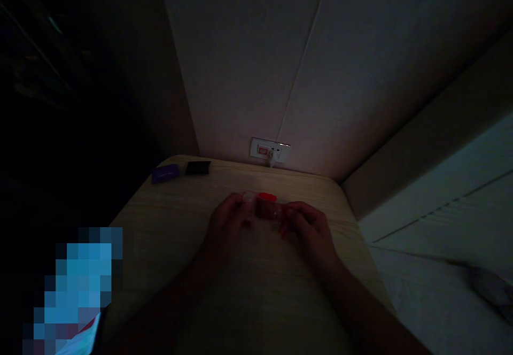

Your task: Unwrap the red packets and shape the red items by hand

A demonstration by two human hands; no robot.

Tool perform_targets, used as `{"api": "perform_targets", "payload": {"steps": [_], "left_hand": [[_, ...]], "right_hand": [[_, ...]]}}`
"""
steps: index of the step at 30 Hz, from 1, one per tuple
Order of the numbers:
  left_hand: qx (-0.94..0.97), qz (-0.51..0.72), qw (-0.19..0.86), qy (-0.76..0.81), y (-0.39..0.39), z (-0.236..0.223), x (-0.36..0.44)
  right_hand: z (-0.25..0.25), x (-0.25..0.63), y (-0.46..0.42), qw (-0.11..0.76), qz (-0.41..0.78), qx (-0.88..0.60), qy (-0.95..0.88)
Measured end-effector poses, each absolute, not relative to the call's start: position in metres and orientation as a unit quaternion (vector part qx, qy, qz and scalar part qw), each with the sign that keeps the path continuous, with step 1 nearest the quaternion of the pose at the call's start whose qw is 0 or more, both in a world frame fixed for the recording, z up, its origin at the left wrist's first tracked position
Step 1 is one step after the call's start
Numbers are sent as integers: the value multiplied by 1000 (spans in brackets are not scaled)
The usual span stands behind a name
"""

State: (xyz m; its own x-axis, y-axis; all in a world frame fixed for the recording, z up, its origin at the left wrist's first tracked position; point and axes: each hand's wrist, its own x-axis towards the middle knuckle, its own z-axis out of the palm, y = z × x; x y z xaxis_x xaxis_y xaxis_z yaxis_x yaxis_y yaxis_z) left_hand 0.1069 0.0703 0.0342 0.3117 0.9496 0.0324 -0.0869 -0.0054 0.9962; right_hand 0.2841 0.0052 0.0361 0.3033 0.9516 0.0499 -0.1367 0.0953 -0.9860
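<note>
Between my two hands, above the wooden table, is a small red packet with clear, shiny plastic at its ends. My left hand pinches the clear plastic at its left end. At the right end, the fingers of my right hand are closed on the plastic, and some red shows below them. A bright red oval patch shows along the packet's upper edge; whether it is a separate piece I cannot tell. The room is dim, and fine detail is lost.
A purple packet and a black packet lie at the table's back left corner. A wall socket with a plug in it sits just behind the table. A lit, pixelated screen is at the lower left.
</note>
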Motion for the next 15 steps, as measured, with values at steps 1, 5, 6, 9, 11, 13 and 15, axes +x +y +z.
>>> {"api": "perform_targets", "payload": {"steps": [1,5,6,9,11,13,15], "left_hand": [[539,431,617,378,71,33,108],[539,360,668,365,69,34,111],[540,345,678,360,69,35,111],[521,334,712,333,68,37,110],[493,340,740,305,69,37,108],[457,340,775,274,69,37,106],[414,335,813,236,68,39,106]], "right_hand": [[34,284,7,630,457,-497,-385],[30,282,7,648,496,-449,-363],[29,281,6,647,505,-440,-366],[29,280,6,619,551,-420,-370],[31,281,6,605,590,-397,-358],[33,281,5,596,624,-371,-344],[36,281,4,594,651,-344,-324]]}}
